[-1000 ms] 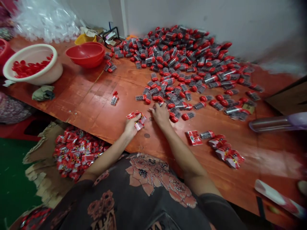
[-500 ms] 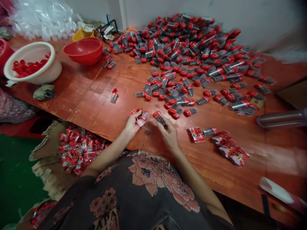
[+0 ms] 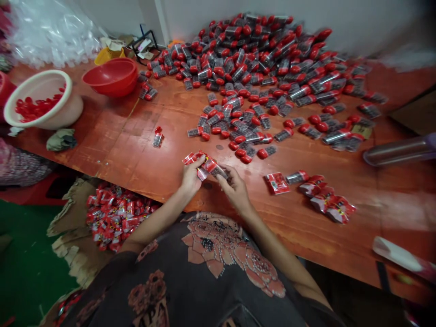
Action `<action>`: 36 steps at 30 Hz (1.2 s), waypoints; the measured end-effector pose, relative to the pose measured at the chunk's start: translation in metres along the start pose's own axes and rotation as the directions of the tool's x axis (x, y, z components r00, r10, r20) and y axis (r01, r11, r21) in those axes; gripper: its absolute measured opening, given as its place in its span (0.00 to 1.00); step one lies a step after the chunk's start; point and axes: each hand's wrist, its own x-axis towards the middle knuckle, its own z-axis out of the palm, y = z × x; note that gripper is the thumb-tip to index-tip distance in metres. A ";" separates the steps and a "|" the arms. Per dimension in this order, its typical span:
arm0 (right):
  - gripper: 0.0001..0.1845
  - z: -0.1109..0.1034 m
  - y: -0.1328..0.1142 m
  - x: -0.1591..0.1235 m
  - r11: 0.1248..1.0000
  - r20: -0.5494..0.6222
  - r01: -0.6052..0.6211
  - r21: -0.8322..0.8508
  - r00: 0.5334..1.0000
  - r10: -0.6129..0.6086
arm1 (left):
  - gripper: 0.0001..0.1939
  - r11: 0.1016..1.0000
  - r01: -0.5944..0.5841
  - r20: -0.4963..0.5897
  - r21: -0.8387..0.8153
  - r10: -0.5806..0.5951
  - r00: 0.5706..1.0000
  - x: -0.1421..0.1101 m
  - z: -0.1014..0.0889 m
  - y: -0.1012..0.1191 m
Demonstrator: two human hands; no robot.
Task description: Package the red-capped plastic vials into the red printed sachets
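My left hand [image 3: 191,180] is closed on a red printed plastic packet [image 3: 192,158], with the thumb on top. In my right hand [image 3: 235,185], fingers and thumb grip a small clear bottle [image 3: 220,172] with dark contents. Its red-capped end points left and meets the packet; whether it is inside the packet or only against it, I cannot tell. Both hands are over the table's front edge. To their right lie a flat red packet [image 3: 277,182], a single bottle [image 3: 297,177] and several filled-looking red packets [image 3: 327,199].
A big heap of red-capped bottles [image 3: 245,68] spreads across the back of the table [image 3: 129,150]. At the left stand a white bowl [image 3: 68,111] of red caps and a red bowl [image 3: 111,79]. Below the front edge, a torn cardboard box [image 3: 73,231] holds red packets [image 3: 117,218].
My right hand has brought the bottle left, so its red-capped end now meets the packet in my left hand. The view has shifted slightly.
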 end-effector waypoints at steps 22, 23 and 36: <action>0.14 -0.006 -0.015 -0.006 0.921 -0.075 -0.111 0.374 0.986 0.150 | 0.27 0.943 -0.109 0.371 0.316 -0.017 0.928 -0.026 0.000 0.011; 0.14 -0.004 -0.015 -0.006 0.925 -0.101 -0.100 0.367 0.984 0.147 | 0.24 0.944 -0.126 0.348 0.306 0.012 0.937 -0.027 0.000 0.008; 0.19 -0.005 -0.004 -0.009 0.904 -0.119 -0.072 0.422 0.984 0.133 | 0.18 0.954 -0.108 0.268 0.279 0.030 0.963 -0.029 -0.004 -0.002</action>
